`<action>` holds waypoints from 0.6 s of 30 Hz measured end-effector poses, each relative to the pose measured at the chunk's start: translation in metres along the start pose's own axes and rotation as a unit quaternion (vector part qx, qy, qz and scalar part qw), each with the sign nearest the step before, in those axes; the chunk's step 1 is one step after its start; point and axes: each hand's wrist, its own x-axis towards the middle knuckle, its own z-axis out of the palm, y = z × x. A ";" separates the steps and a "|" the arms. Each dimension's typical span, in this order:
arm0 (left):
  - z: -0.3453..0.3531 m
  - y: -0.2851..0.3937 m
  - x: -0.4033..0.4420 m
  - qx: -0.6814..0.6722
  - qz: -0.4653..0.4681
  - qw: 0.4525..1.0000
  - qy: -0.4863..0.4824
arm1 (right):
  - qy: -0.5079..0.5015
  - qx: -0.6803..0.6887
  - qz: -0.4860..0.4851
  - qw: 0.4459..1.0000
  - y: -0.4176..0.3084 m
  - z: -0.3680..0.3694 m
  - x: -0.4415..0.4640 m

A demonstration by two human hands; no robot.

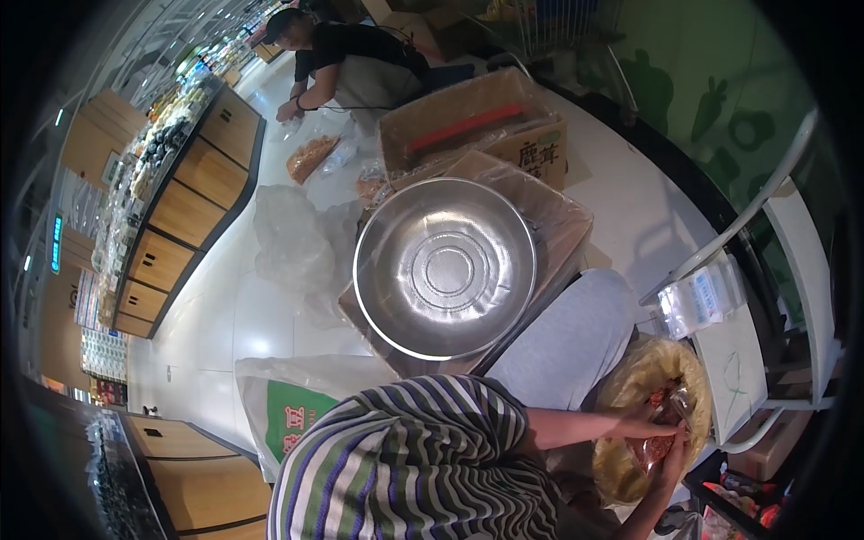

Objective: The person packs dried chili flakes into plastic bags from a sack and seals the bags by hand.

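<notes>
At the lower right, my left hand reaches in from the side with its fingers closed on a clear plastic bag of red-brown dried pieces. My right hand comes up from below and grips the same bag from its other side. Both hands are over a round container lined with yellowish plastic, where more red pieces show beside the bag. A large metal bowl, with nothing seen in it, rests on a cardboard box to the upper left of my hands.
An open carton stands behind the bowl. A crouching person is at the top, near a bag of brown goods. Plastic bags lie on the floor. A metal-framed white stand is at right, wooden display counters at left.
</notes>
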 end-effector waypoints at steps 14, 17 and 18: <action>0.005 -0.021 0.015 0.341 0.134 0.929 0.046 | 0.232 -0.321 -0.184 0.900 0.017 0.006 0.004; 0.006 -0.017 0.009 0.356 0.174 0.915 0.070 | 0.185 -0.230 -0.141 0.945 0.028 -0.013 0.013; 0.005 -0.014 0.006 0.357 0.173 0.915 0.078 | 0.185 -0.231 -0.141 0.945 0.030 -0.020 0.016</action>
